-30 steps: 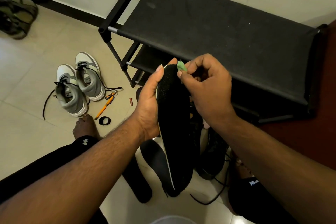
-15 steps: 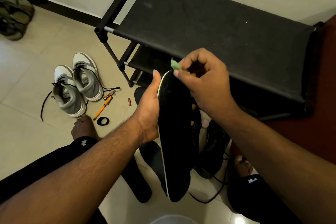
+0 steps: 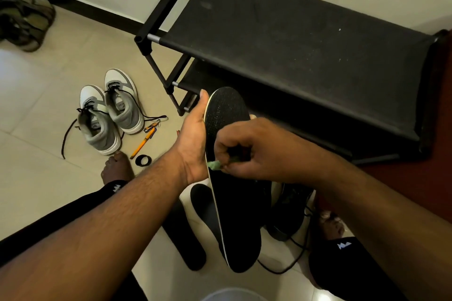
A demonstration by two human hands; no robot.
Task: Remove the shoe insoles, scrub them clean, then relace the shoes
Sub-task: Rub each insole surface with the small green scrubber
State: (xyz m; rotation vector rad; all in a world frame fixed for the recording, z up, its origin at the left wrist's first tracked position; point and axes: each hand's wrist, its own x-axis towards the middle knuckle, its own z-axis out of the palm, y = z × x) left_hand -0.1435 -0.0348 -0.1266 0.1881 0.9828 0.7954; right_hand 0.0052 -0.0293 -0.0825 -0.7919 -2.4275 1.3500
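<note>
Partly hidden behind the right hand (image 3: 247, 151), a small green scrubber (image 3: 215, 165) was pinched in its curled fingers and pressed against the black insole (image 3: 234, 203); what kind of scrubber it was could not be made out. The left hand (image 3: 193, 139) gripped the insole's edge, holding it up over the floor. Two more insoles (image 3: 186, 239) lay below, half covered. Two grey sneakers (image 3: 110, 117) stood to the left. One dark shoe (image 3: 288, 212) sat mostly hidden beneath the right arm, beside the black shoe rack (image 3: 293, 56).
</note>
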